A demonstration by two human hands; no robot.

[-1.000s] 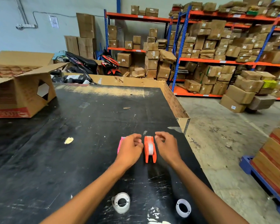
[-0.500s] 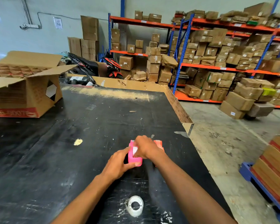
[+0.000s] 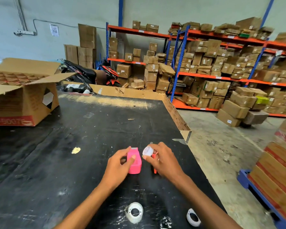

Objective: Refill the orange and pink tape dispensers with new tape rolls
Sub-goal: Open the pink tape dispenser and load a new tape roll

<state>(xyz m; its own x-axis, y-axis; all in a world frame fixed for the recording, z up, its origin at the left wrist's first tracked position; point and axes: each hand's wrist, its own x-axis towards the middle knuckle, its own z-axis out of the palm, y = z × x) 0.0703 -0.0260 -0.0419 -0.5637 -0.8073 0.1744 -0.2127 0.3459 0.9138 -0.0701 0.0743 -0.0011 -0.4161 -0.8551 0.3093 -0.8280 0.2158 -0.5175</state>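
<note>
Black tabletop (image 3: 89, 146) carries everything; the left hand (image 3: 117, 164) pinches the pink tape dispenser (image 3: 134, 161) by its sides, thumb on top. Behind the right hand (image 3: 162, 160) peeks the orange tape dispenser (image 3: 154, 156). Its fingertips (image 3: 144, 157) grip a small clear spool (image 3: 147, 150). It looks light, stiff and slick, so the rim seems the best hold. Two white tape rolls (image 3: 134, 212) lie nearer the wrists

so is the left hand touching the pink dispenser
Touching. The head view shows the left hand with its thumb pressed on top of the pink dispenser.
</note>
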